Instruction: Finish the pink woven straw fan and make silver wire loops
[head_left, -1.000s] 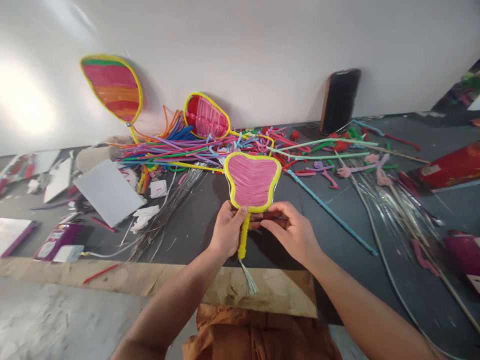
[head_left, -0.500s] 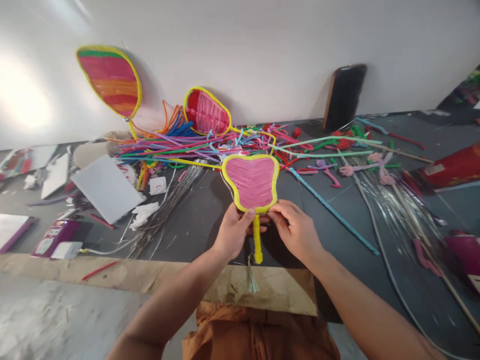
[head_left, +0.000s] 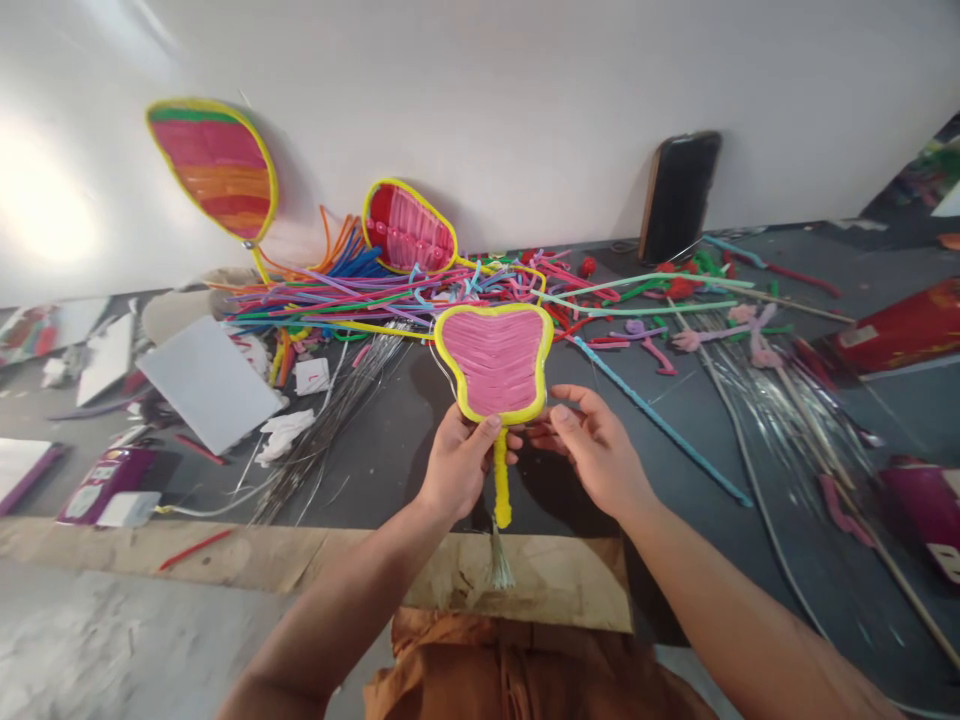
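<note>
A small hand fan (head_left: 493, 360) with a pink face, a fuzzy yellow rim and a yellow handle is in front of me, face up. My left hand (head_left: 461, 462) grips it where the handle meets the rim, thumb on top and fingers behind. Beside the rim's lower right corner, my right hand (head_left: 592, 440) has its thumb and fingers apart, with nothing visible between them. Its fingertips are close to the rim; whether they touch it I cannot tell. A pale tassel (head_left: 501, 565) hangs below the handle.
Two more fans, one striped (head_left: 214, 170) and one pink and red (head_left: 411, 228), stand against the wall. Pipe cleaners (head_left: 330, 295) lie heaped behind my hands. A phone (head_left: 679, 195) leans at the back. Bundled wires (head_left: 337, 420) and a white card (head_left: 210, 385) lie left.
My right hand has let go of the fan's rim and its fingers have spread slightly to the right. The fan has turned a little in my left hand.
</note>
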